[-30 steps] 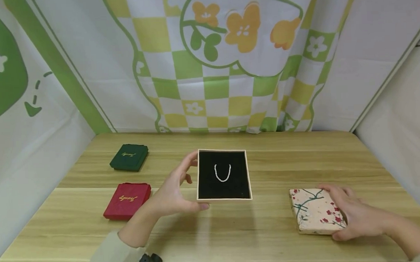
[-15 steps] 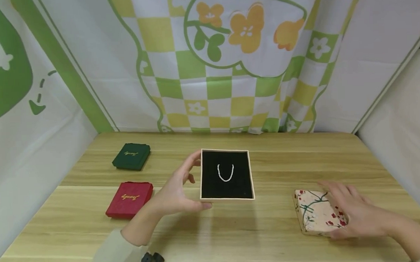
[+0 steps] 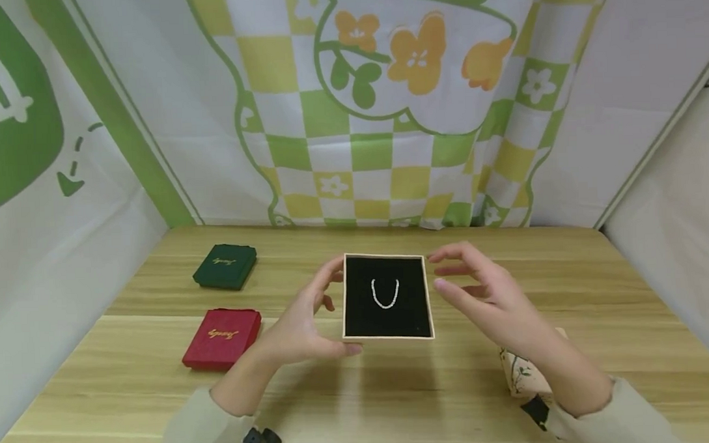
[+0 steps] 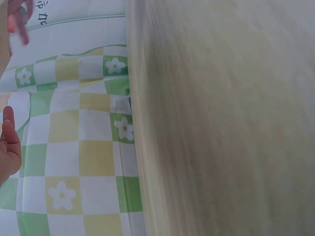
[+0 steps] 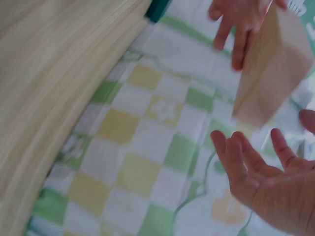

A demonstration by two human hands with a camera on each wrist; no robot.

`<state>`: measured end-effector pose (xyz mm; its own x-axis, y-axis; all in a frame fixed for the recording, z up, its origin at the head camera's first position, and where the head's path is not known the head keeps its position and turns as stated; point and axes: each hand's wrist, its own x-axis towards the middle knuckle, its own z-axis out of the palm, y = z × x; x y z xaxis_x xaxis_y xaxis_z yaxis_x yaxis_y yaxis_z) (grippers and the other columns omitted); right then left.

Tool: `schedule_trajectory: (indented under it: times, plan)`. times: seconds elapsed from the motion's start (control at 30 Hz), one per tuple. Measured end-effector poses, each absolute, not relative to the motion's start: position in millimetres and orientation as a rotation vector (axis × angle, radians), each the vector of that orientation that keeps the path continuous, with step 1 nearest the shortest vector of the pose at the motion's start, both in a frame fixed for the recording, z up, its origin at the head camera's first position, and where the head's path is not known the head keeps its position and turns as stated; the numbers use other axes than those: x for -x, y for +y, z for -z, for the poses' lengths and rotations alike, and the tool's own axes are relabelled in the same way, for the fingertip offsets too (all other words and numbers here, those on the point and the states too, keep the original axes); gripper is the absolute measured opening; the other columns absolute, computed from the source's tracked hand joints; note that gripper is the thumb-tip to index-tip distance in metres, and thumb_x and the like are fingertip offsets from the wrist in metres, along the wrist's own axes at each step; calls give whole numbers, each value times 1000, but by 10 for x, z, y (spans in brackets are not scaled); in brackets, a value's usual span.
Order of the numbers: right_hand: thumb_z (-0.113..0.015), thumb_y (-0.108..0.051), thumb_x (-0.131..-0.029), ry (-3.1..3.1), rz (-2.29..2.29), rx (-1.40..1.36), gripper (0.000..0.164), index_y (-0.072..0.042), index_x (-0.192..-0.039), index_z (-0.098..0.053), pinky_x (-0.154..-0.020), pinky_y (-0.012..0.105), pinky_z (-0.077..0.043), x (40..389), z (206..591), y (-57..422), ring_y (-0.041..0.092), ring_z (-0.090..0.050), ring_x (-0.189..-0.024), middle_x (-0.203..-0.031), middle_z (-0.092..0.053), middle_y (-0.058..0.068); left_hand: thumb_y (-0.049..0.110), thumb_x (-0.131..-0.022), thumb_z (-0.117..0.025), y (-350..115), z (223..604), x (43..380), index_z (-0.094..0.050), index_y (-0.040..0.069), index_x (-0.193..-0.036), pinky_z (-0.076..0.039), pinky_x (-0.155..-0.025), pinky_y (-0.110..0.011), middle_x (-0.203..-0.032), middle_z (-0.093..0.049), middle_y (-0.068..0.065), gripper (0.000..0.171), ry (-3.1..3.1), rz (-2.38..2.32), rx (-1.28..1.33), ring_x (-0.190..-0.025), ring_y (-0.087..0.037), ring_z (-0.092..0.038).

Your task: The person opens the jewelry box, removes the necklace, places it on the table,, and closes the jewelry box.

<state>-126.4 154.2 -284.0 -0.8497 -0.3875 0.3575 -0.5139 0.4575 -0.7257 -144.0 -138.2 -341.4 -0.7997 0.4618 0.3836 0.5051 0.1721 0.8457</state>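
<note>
My left hand [image 3: 299, 324] grips the left side of an open cream jewelry box [image 3: 343, 300] and holds it above the table, tilted toward me. Inside, a silvery beaded chain [image 3: 385, 305] lies in a U shape on black padding. Close by the box's right side is my right hand [image 3: 498, 301], fingers spread and slightly bent, holding nothing. In the right wrist view the box [image 5: 275, 73] shows its plain outer side, apart from the right hand [image 5: 266, 182]. A floral-patterned lid [image 3: 521, 375] lies on the table, partly hidden by my right forearm.
A dark green jewelry box [image 3: 224, 266] and a red one [image 3: 222, 339], both closed, sit on the left of the wooden table [image 3: 179, 410]. A checkered curtain [image 3: 369, 149] hangs behind the table's far edge.
My right hand has let go of the floral lid on the right and moved left and up to beside the held box. The left hand keeps its grip, almost still.
</note>
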Motion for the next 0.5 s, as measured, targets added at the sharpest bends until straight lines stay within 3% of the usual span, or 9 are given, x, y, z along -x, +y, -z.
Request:
schedule_trajectory:
  times: [0.13,0.27,0.5]
  plan:
    - [-65,-14,-95,-2524,-1181,-818,21,-13,-116,-61,-82,36,-58,1281,2804,1301,21,-69,-99,-117,-67,3,10,-59,-89,-1364,3427,1426,-34,14,-151,-45,-82,-34,-137,-51,-11,107,-2358,1777,994,-124,-22,-43]
    - [-70,-5,-87,-2432,-910,-870,20,-9,-106,-66,-76,33,-59,1276,2796,1199,15,-66,-82,-101,-68,1,8,-58,-89,-1355,3438,1421,-35,15,-150,-44,-82,-32,-133,-52,-10,106,-2338,1822,1011,-121,-19,-45]
    - [-71,-1,-79,-2454,-746,-889,30,-3,-109,-69,-72,30,-58,1224,2794,1166,17,-68,-81,-113,-65,6,7,-60,-88,-1355,3412,1422,-35,17,-150,-43,-78,-30,-129,-52,-10,105,-2317,1859,1041,-117,-20,-46]
